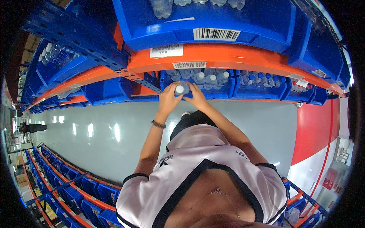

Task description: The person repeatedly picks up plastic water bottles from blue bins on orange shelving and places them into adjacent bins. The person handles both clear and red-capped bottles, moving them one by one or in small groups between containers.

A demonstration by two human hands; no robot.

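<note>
A clear plastic bottle with a white cap [180, 90] stands between my two hands, seen from above, over the front of a low blue plastic bin [226, 92]. My left hand [168, 97] is curled round the bottle on the picture's left side. On the other side, the fingers and thumb of my right hand [197, 97] touch the bottle too. Behind it in the same bin are several white-capped bottles [210, 79]. How the fingers meet the bottle's lower part is hidden.
An orange shelf beam [222, 57] crosses above the bin, under a larger blue bin [216, 32] of bottles. Blue-capped bottles [259, 78] fill the neighbouring bin. A blue perforated upright [77, 34] stands at left. Behind are more racks [74, 185]; a person [34, 128] is far off in the aisle.
</note>
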